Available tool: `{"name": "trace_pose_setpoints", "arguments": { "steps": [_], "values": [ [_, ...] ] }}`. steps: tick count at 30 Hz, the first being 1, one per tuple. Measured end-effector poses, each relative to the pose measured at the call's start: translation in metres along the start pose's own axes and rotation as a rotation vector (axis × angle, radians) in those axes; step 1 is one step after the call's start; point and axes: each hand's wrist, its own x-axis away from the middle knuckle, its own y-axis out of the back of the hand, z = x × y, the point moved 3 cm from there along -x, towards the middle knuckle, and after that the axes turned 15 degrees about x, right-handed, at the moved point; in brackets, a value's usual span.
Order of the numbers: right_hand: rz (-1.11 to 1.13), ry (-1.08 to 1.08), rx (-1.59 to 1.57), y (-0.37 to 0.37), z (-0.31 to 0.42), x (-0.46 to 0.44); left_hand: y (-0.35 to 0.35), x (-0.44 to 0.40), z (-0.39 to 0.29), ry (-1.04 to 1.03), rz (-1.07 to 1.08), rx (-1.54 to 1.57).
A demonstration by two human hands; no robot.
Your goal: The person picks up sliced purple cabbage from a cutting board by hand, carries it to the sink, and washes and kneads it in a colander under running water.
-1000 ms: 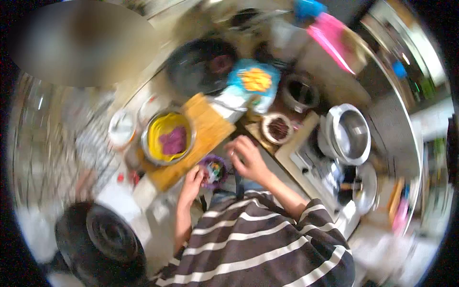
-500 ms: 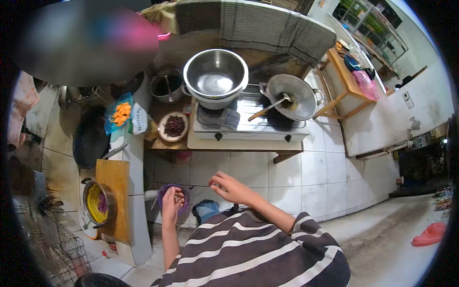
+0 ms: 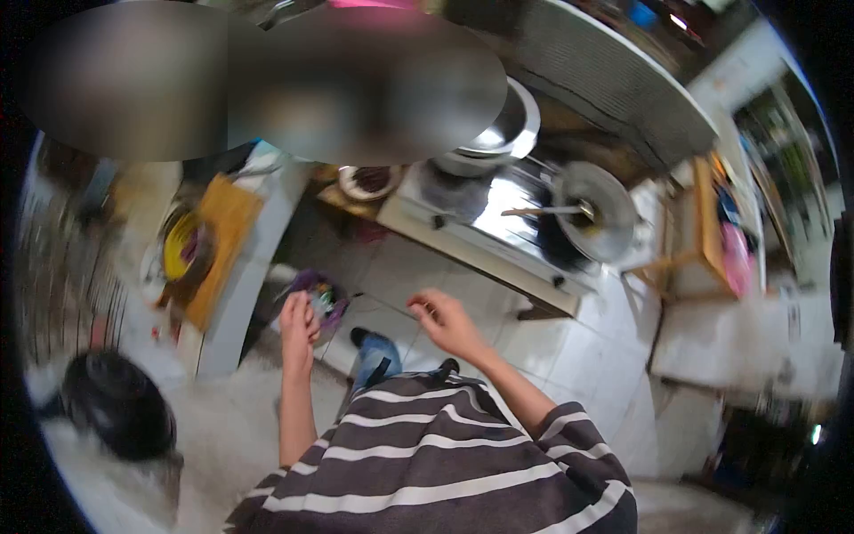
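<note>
My left hand (image 3: pixel 300 327) is raised at waist height with its fingers curled in. Whatever it may hold is hidden by the fingers. Behind it, lower down, stands a purple basket (image 3: pixel 336 311) with mixed scraps or wrappers inside. My right hand (image 3: pixel 451 327) hovers over the tiled floor in front of the stove, fingers loosely bent and apart, with nothing seen in it. Neither hand touches the stove (image 3: pixel 463 214). On the stove sit a large metal pot (image 3: pixel 525 125) and a wok (image 3: pixel 598 191) with a wooden-handled utensil (image 3: pixel 538 212) lying in it.
A plate of dark red pieces (image 3: pixel 369 181) is left of the stove. On the left counter are a wooden board (image 3: pixel 222 249) and a yellow strainer (image 3: pixel 181 242). A black pan (image 3: pixel 116 405) lies at lower left. A wooden table (image 3: pixel 703 240) stands at right. A blurred patch covers the upper left.
My view has turned, so the stove appears tilted and shifted right. The black pan has come further into view at lower left. Both hands stay raised, with similar finger shapes.
</note>
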Motion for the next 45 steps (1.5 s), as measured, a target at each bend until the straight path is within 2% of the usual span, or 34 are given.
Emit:
{"name": "trace_pose_setpoints", "arguments": {
  "steps": [5,8,10,11,14,15,17,20,23,26,29,33,36,39,41,42,45],
  "values": [
    [0.225,0.103,-0.020,-0.048,0.053,-0.091,0.069,-0.007,-0.042,-0.072,-0.176,0.100],
    [0.373,0.214,0.064,-0.087,0.099,-0.152,0.113,-0.014,-0.061,-0.118,-0.200,0.155],
    [0.404,0.318,0.058,-0.120,0.126,-0.196,0.142,-0.020,-0.070,-0.139,-0.205,0.177],
    [0.394,0.374,0.135,-0.134,0.140,-0.219,0.155,-0.023,-0.074,-0.144,-0.239,0.192],
    [0.466,0.458,0.075,-0.184,0.183,-0.278,0.185,-0.024,-0.083,-0.135,-0.353,0.228],
    [0.406,0.617,0.084,-0.202,0.196,-0.295,0.194,-0.023,-0.086,-0.135,-0.379,0.257],
    [0.440,0.695,0.087,-0.245,0.217,-0.329,0.210,-0.023,-0.089,-0.135,-0.423,0.312],
    [0.494,0.886,0.277,-0.317,0.240,-0.383,0.220,-0.027,-0.092,-0.162,-0.520,0.297],
    [0.398,1.063,0.445,-0.396,0.245,-0.425,0.222,-0.035,-0.097,-0.210,-0.599,0.354],
    [0.255,1.351,0.984,-0.447,0.240,-0.447,0.214,-0.043,-0.108,-0.232,-0.699,0.353],
    [0.025,1.463,1.031,-0.473,0.235,-0.446,0.208,-0.056,-0.106,-0.274,-0.770,0.398],
    [0.256,1.310,1.112,-0.480,0.256,-0.452,0.203,-0.069,-0.102,-0.214,-0.791,0.410],
    [0.307,1.361,1.043,-0.478,0.259,-0.462,0.205,-0.082,-0.103,-0.190,-0.749,0.420],
    [0.387,1.393,0.978,-0.474,0.262,-0.468,0.205,-0.103,-0.117,-0.280,-0.787,0.352],
    [0.386,1.429,0.944,-0.464,0.266,-0.467,0.191,-0.107,-0.150,-0.297,-0.809,0.283],
    [0.394,1.418,0.861,-0.453,0.273,-0.464,0.187,-0.109,-0.162,-0.305,-0.816,0.245],
    [0.416,1.371,0.570,-0.407,0.296,-0.458,0.211,-0.119,-0.152,-0.333,-0.651,0.091]
  ]
}}
